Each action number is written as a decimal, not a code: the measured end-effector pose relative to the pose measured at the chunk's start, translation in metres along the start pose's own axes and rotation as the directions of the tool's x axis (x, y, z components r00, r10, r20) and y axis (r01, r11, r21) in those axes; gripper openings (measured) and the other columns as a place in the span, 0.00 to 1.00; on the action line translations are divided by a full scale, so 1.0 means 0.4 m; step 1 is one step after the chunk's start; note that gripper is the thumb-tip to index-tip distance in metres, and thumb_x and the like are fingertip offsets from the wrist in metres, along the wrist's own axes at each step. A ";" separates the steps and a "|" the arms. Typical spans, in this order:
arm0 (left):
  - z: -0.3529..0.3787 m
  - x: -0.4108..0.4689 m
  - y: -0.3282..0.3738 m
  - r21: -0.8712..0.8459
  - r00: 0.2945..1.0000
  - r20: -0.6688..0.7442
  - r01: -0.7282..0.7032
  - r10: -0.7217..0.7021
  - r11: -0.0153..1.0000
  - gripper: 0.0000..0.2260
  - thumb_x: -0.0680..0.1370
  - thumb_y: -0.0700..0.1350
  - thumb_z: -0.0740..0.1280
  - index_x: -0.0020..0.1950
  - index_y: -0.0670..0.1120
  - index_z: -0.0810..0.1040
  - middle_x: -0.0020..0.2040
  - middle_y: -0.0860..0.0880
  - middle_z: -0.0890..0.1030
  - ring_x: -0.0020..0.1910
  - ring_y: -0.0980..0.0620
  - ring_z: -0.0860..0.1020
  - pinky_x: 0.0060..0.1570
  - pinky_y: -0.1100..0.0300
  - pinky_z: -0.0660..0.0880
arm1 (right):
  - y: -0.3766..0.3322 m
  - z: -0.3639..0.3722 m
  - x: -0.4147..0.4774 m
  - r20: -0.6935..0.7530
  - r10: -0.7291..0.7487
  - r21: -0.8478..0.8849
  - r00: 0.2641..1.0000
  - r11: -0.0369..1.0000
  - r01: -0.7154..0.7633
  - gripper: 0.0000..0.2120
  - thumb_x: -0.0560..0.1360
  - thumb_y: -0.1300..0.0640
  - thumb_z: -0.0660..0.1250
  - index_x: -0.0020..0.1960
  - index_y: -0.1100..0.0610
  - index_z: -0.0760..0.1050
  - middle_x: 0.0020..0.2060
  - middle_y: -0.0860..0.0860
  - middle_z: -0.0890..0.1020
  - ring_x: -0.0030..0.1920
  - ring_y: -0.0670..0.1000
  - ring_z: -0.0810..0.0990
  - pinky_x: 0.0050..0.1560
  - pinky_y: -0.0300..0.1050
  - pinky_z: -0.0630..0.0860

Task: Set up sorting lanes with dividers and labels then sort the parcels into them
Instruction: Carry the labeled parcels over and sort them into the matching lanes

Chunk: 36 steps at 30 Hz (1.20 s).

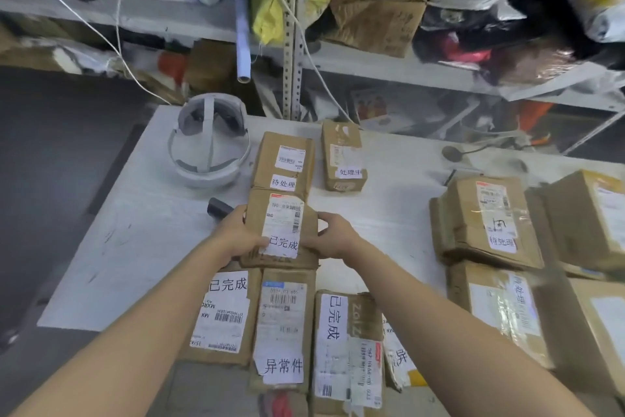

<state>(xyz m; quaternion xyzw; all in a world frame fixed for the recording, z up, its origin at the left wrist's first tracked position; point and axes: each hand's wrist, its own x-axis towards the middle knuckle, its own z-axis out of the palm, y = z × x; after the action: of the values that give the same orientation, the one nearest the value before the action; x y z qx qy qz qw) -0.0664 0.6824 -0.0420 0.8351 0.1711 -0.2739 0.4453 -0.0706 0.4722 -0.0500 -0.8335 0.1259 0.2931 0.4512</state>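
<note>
Cluttered shelves behind, pale surface below. Left hand and right hand clamped on opposite edges of a brown parcel, fingers curled and pressed on its sides, probably to square it in line behind the front parcel tagged 待处理. Carton creased, taped, white shipping label up, slip reading 已完成 near the front edge. Nearer: row of labelled parcels; stack well apart at right. Headband at left.
</note>
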 end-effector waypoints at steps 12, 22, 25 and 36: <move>0.014 -0.051 0.068 -0.091 0.993 -0.035 -0.111 0.108 0.990 0.35 0.67 0.38 0.78 0.70 0.55 0.69 0.51 0.51 0.82 0.51 0.48 0.82 0.53 0.46 0.80 | -0.011 -0.074 -0.069 -0.101 -0.032 0.129 0.994 0.991 0.045 0.27 0.66 0.54 0.77 0.63 0.47 0.77 0.43 0.51 0.86 0.42 0.53 0.86 0.39 0.47 0.83; 0.078 -0.097 0.195 -0.106 0.953 -0.041 -0.304 0.301 0.947 0.35 0.67 0.44 0.80 0.68 0.60 0.69 0.46 0.60 0.77 0.50 0.52 0.78 0.50 0.49 0.79 | 0.013 -0.217 -0.203 -0.301 -0.055 0.183 0.952 0.976 0.114 0.29 0.66 0.54 0.77 0.66 0.45 0.75 0.44 0.48 0.86 0.44 0.49 0.86 0.45 0.51 0.84; 0.126 -0.120 0.241 -0.117 0.934 -0.049 -0.356 0.353 0.927 0.36 0.66 0.43 0.81 0.69 0.60 0.69 0.47 0.56 0.79 0.49 0.52 0.79 0.50 0.47 0.79 | 0.048 -0.264 -0.236 -0.372 -0.043 0.212 0.927 0.969 0.129 0.34 0.65 0.51 0.79 0.69 0.44 0.72 0.43 0.47 0.86 0.44 0.49 0.86 0.46 0.54 0.84; 0.383 -0.292 0.452 -0.161 0.846 -0.062 -0.532 0.530 0.831 0.37 0.68 0.39 0.79 0.74 0.53 0.68 0.58 0.49 0.77 0.52 0.50 0.78 0.37 0.61 0.75 | 0.222 -0.491 -0.450 -0.532 -0.061 0.280 0.845 0.929 0.243 0.29 0.67 0.52 0.77 0.65 0.42 0.73 0.43 0.45 0.85 0.45 0.47 0.85 0.48 0.52 0.83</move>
<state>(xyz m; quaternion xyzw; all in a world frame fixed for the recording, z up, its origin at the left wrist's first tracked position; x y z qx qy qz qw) -0.1098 0.4506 0.0771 0.8102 -0.0410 -0.1175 0.5728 -0.1826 0.2502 0.0809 -0.7990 0.2224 -0.0030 0.5586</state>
